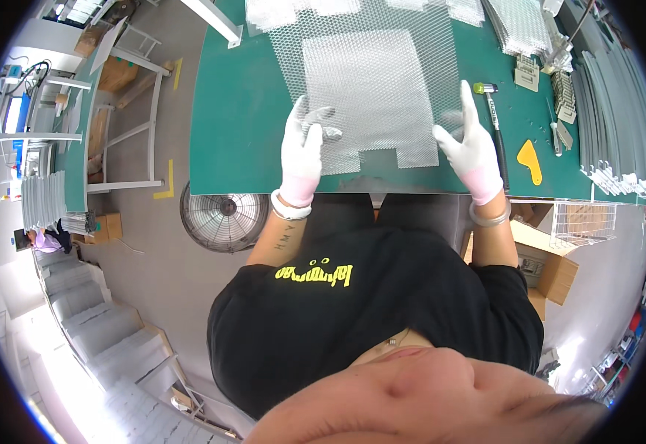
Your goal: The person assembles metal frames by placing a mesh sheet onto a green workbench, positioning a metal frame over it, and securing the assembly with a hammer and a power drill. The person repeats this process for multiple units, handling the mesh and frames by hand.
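A see-through metal mesh sheet (286,55) spans between my hands above the green table. Behind or within its outline shows a denser, silvery mesh panel (367,89), with a notch at its near edge. My left hand (302,152), in a white glove with a pink cuff, is at the sheet's left edge, fingers partly seen through the mesh and thumb on the near side. At the right edge is my right hand (474,144), gloved alike, thumb spread from an upright index finger; its other fingers show faintly through the mesh. Both hands appear to hold the sheet by its sides.
Right of my right hand lie a hammer (494,122), a yellow scraper (530,161) and a screwdriver (556,137). Stacked mesh (519,26) and long grey strips (615,111) stand farther right. A floor fan (225,214) is left below the green table (227,126).
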Demonstrator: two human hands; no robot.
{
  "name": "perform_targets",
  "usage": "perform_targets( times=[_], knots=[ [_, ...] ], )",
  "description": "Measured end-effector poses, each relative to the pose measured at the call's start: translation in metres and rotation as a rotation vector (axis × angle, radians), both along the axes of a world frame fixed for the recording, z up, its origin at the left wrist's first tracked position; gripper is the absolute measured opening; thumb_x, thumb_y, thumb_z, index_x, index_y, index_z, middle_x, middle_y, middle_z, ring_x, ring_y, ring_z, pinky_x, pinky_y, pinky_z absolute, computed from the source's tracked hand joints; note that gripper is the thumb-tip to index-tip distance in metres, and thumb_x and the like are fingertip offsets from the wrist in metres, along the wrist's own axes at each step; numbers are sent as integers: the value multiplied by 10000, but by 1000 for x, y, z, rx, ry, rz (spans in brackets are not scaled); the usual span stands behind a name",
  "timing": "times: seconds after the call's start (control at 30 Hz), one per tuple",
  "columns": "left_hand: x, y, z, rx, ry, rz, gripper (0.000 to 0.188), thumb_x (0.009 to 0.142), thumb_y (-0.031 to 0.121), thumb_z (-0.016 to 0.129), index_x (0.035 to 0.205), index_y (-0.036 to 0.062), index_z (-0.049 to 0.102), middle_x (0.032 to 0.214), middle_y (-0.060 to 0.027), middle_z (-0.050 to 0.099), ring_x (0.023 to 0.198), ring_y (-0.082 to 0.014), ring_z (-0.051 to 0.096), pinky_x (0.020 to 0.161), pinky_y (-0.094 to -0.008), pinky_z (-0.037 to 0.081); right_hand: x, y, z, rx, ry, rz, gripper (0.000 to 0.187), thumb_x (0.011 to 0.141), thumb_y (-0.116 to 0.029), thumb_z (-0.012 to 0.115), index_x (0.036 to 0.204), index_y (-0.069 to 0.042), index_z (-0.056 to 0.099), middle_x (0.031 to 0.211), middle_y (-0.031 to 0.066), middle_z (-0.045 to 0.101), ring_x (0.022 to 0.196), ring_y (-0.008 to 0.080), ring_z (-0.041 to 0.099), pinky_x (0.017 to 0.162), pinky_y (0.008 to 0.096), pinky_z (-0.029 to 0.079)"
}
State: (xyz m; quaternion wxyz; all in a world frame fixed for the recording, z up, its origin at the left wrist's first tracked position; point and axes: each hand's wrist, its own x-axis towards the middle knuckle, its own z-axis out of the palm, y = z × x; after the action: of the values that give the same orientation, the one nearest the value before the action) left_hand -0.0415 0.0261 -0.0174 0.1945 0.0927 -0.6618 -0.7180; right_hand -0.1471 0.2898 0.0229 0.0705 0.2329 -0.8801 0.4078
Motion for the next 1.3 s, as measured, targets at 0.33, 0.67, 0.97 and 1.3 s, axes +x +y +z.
perform_targets(
  times=[0.33, 0.67, 0.97, 1.3],
  knots=[
    [2, 0, -27, -1153, -230, 196, 677, 809, 275, 767, 1367, -21, 525, 1155, -226, 594, 1021, -370, 603, 905, -425, 505, 10, -11, -37, 135, -223, -29, 830, 833, -272, 716, 1537, -60, 330, 803, 221, 662, 729, 373, 661, 706, 417, 538],
    [-3, -4, -45, -1214, -352, 156, 665, 811, 329, 761, 1350, 0, 554, 1152, -220, 596, 1054, -369, 601, 912, -426, 504, 8, -11, -66, 265, -202, 17, 713, 871, -307, 687, 1487, -71, 416, 941, 227, 685, 860, 379, 670, 788, 440, 537],
    [-5, -7, -46, -1116, -388, 122, 682, 788, 358, 771, 1370, 74, 558, 1212, -206, 571, 1094, -362, 585, 920, -445, 503, -3, -14, -46, 479, -336, 50, 620, 881, -382, 667, 1398, -73, 518, 985, 215, 692, 934, 375, 664, 838, 451, 531],
    [-27, -44, -53, -1390, -183, -234, 634, 797, 441, 714, 1387, 246, 587, 1535, -172, 409, 1418, -494, 305, 1173, -642, 143, -202, 145, -74, 844, 390, -466, 497, 879, -385, 648, 1346, -235, 572, 1322, 137, 592, 1171, 353, 595, 930, 439, 526]
  ],
)
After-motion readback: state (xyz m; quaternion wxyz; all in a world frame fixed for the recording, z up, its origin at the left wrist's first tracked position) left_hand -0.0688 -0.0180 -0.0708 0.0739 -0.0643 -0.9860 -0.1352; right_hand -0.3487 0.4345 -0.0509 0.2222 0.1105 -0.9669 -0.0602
